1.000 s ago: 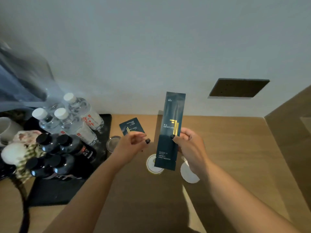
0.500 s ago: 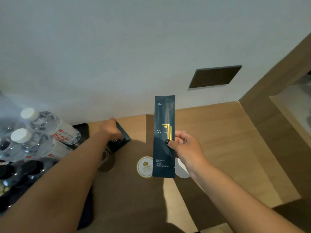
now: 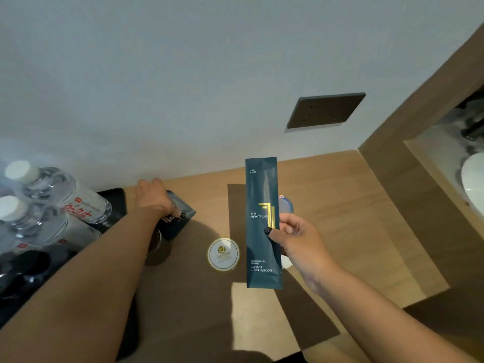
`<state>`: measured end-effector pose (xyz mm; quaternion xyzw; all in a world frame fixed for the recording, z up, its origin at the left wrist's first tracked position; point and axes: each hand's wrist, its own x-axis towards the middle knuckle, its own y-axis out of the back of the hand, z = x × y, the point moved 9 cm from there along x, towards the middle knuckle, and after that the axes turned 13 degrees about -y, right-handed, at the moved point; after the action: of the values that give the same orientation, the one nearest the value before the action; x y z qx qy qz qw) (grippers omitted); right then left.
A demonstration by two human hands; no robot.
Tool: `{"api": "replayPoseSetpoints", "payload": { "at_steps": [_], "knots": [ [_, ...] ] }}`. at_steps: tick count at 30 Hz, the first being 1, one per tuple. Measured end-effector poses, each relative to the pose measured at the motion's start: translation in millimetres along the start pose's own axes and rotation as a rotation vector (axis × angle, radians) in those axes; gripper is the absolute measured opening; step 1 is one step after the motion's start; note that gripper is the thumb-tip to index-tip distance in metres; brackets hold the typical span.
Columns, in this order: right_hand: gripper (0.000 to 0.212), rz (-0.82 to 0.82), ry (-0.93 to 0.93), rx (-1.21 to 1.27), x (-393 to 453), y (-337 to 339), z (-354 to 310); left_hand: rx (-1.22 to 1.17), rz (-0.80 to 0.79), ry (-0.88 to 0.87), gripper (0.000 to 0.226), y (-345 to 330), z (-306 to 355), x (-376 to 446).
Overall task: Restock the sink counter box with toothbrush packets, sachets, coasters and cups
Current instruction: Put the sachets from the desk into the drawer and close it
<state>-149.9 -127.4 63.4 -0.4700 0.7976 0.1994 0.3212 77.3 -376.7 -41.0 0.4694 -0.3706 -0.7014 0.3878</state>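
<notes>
My left hand (image 3: 153,196) has carried the sachet (image 3: 178,218) down to the bench (image 3: 353,205), fingers pinching it. My right fingers (image 3: 272,233) stay clamped on the packet (image 3: 263,224); neither item is boxed yet.

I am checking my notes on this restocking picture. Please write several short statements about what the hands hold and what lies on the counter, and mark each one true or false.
1. The right hand pinches a long dark packet and holds it upright above the counter. True.
2. The left hand is open and holds nothing. False: it grips a small dark sachet near the black tray.
3. A round white coaster lies flat on the counter between the two arms. True.
4. The water bottles stand at the right side, beside the sink. False: they are at the left, on the black tray.
5. A dark socket plate is set in the wall. True.
</notes>
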Motion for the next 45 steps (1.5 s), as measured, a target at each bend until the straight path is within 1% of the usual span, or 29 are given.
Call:
{"api": "replayPoseSetpoints", "payload": {
  "at_steps": [4, 6, 10, 13, 15, 17, 19, 21, 23, 24, 26, 27, 30, 32, 35, 38, 42, 45],
  "knots": [
    [0.021, -0.018, 0.009, 0.018, -5.9, -7.2, -6.1, -0.358, 0.127, -0.162, 0.057, 22.2, 23.2, -9.8],
    [0.022, -0.030, 0.024, 0.004, -10.0, -11.2, -10.5, -0.579, 0.186, -0.201, 0.046, 35.8, 36.6, -24.4],
    [0.022, -0.050, 0.044, -0.017, -20.7, -15.3, -14.5, -1.082, 0.385, -0.169, 0.025, 73.6, 59.1, -76.4],
    [0.018, -0.063, 0.086, 0.019, -31.5, -16.6, -23.5, -1.415, 0.405, -0.155, 0.021, 95.4, 73.5, -122.4],
    [0.015, -0.067, 0.140, 0.048, -41.7, -17.7, -36.4, -1.565, 0.420, -0.156, 0.020, 107.1, 81.5, -151.3],
    [0.014, -0.062, 0.207, 0.053, -53.1, -18.4, -52.8, -1.607, 0.484, -0.152, 0.020, 118.5, 87.3, -176.1],
    [0.020, -0.040, 0.294, 0.065, -66.4, -16.8, -71.1, -1.604, 0.548, -0.135, 0.018, 126.9, 93.4, -197.7],
    [0.034, 0.011, 0.396, 0.076, -81.7, -13.2, -89.1, -1.611, 0.598, -0.124, 0.013, 132.8, 97.2, -215.0],
    [0.049, 0.055, 0.516, 0.072, -101.5, -11.7, -105.0, -1.566, 0.649, -0.141, 0.012, 141.0, 100.0, -230.6],
    [0.050, 0.065, 0.589, 0.058, -113.3, -12.4, -112.5, -1.536, 0.669, -0.165, 0.014, 145.9, 102.1, -237.9],
    [0.037, 0.091, 0.711, -0.001, -135.6, -14.3, -123.3, -1.511, 0.697, -0.211, 0.017, 156.7, 107.1, -251.4],
    [0.031, 0.092, 0.735, -0.017, -143.1, -15.4, -125.1, -1.508, 0.712, -0.233, 0.018, 162.1, 109.5, -256.9],
    [0.024, 0.027, 0.725, 0.067, -154.0, -16.8, -125.7, -1.492, 0.733, -0.311, 0.019, 175.8, 121.5, -271.0],
    [0.020, 0.007, 0.718, 0.140, -157.9, -14.2, -128.3, -1.516, 0.702, -0.363, 0.020, 177.7, 133.3, -276.4],
    [0.018, -0.019, 0.708, 0.213, -160.8, -10.0, -130.3, -1.540, 0.628, -0.421, 0.030, 172.9, 151.8, -278.9],
    [0.012, 0.027, 0.737, 0.229, -165.9, 1.4, -130.6, -1.528, 0.533, -0.421, 0.027, 157.6, 167.9, -273.8],
    [0.006, 0.102, 0.730, 0.221, -167.2, 25.3, -126.7, -1.571, 0.357, -0.423, 0.018, 135.7, 192.4, -264.6],
    [0.007, 0.138, 0.711, 0.151, -170.5, 42.7, -127.0, -1.628, 0.170, -0.399, 0.033, 126.3, 209.7, -247.9]
  ]
}}
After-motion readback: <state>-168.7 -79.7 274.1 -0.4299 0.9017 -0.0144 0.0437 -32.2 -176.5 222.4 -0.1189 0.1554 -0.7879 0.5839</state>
